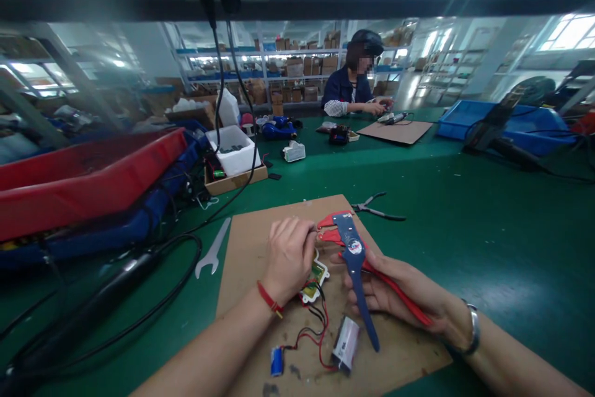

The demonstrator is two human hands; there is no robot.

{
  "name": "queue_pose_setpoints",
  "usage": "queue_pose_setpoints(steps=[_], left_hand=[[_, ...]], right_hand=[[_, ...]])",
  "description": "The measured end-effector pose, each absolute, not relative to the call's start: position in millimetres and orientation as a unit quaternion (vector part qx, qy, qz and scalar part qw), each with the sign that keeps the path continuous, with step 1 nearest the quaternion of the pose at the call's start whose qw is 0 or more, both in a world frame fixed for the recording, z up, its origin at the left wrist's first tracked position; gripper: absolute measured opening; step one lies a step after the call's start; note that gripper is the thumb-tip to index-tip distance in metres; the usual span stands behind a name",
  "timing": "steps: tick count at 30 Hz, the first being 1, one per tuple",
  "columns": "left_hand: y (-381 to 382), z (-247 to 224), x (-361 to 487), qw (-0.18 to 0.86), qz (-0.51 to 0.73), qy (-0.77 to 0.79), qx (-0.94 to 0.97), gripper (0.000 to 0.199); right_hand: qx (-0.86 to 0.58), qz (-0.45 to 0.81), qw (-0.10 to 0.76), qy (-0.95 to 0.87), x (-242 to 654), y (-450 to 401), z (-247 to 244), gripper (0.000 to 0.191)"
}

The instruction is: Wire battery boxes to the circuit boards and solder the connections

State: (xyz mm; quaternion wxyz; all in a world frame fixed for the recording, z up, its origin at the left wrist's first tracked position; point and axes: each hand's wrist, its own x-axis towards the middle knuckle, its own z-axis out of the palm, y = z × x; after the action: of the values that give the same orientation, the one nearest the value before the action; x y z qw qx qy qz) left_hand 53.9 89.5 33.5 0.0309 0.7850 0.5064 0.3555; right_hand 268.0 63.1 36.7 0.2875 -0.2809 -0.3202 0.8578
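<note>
My right hand (395,292) grips a wire stripper (354,254) with one dark blue handle, one red handle and red jaws, which point left and stand apart. Right at those jaws, the fingers of my left hand (290,254) are pinched together; whatever lies between them is too small to make out. Partly hidden under my left hand is a circuit board in a white frame (316,282). Red and black wires (320,322) run from it to a silver-grey battery-like cylinder (346,344) and a small blue cylinder (277,361). All of these lie on a cardboard sheet (251,279).
An open-end wrench (214,249) lies left of the cardboard, pliers (379,206) beyond it. Further left are a red bin (93,180), a white box (239,161) and black cables (186,273). Across the green table (465,217), a person (351,87) works near a blue bin (506,127).
</note>
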Motion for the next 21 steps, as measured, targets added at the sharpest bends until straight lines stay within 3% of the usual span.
queue_pose_setpoints(steps=[21], left_hand=[[89.9, 31.5, 51.1, 0.020, 0.352, 0.495, 0.794, 0.013]], right_hand=[[-0.336, 0.817, 0.298, -0.361, 268.4, 65.2, 30.8, 0.042]])
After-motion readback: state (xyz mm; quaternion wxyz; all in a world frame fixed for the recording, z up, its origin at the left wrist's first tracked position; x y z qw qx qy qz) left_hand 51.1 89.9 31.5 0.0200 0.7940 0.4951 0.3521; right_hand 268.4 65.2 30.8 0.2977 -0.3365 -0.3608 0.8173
